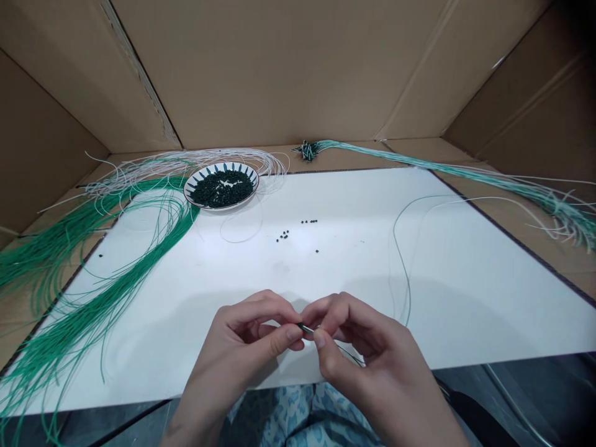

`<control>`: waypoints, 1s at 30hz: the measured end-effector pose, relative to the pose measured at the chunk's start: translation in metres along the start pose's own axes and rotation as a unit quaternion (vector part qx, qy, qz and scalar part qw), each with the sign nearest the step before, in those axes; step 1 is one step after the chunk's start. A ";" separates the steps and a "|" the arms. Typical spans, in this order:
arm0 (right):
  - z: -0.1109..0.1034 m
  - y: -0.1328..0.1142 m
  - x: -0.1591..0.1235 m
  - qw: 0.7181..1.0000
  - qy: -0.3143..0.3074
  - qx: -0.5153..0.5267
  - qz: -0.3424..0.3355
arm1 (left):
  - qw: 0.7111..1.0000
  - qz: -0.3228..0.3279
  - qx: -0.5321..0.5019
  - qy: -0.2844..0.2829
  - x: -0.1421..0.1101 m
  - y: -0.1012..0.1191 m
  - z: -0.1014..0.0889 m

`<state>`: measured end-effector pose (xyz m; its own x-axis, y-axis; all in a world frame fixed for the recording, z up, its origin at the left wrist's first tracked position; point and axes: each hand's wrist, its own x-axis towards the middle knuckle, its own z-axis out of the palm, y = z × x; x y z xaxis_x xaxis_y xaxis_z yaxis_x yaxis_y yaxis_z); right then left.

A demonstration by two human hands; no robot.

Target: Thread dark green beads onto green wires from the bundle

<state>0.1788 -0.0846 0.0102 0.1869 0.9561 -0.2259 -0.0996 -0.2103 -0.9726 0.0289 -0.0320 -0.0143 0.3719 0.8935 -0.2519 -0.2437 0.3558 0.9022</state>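
My left hand [254, 332] is closed in a pinch on a small dark bead [300, 325] over the front of the white board. Close beside it, my right hand [372, 347] pinches thin cords [308, 329] that run up to the bead; whether they pass through it is hidden by the fingertips. Dark cord ends [350, 355] trail below the right fingers. A pale green cord [408, 279] loops across the board beyond the right hand. Ahead of both hands lie several loose dark beads [285, 234], with one bead [317, 251] apart from them.
A plate [255, 176] of dark beads stands at the back left. Green cords [153, 261] spread down the left side, with white cords [209, 152] behind. A corded bundle with a dark beaded end [308, 150] stretches along the back right. Cardboard walls [279, 68] surround the white board [465, 279].
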 end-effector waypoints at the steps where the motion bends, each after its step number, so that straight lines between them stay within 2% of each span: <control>1: 0.001 0.000 0.000 1.000 0.003 -0.004 -0.003 | 1.000 0.001 0.001 0.001 0.000 0.000 0.001; 15: 0.003 0.001 -0.002 0.999 0.031 -0.025 -0.011 | 1.000 -0.007 -0.001 0.004 0.000 0.001 0.003; 24: 0.003 0.002 -0.002 1.000 0.017 -0.008 -0.002 | 1.000 -0.001 0.004 -0.009 0.000 -0.001 0.001; 30: 0.003 0.002 -0.002 1.000 0.013 -0.017 -0.004 | 0.999 0.004 0.005 -0.045 0.001 -0.003 -0.006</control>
<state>0.1754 -0.0862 0.0088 0.2130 0.9522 -0.2191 -0.0643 -0.2101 -0.9756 0.0248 -0.0310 -0.0196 0.4497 0.8678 -0.2115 -0.2382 0.3448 0.9080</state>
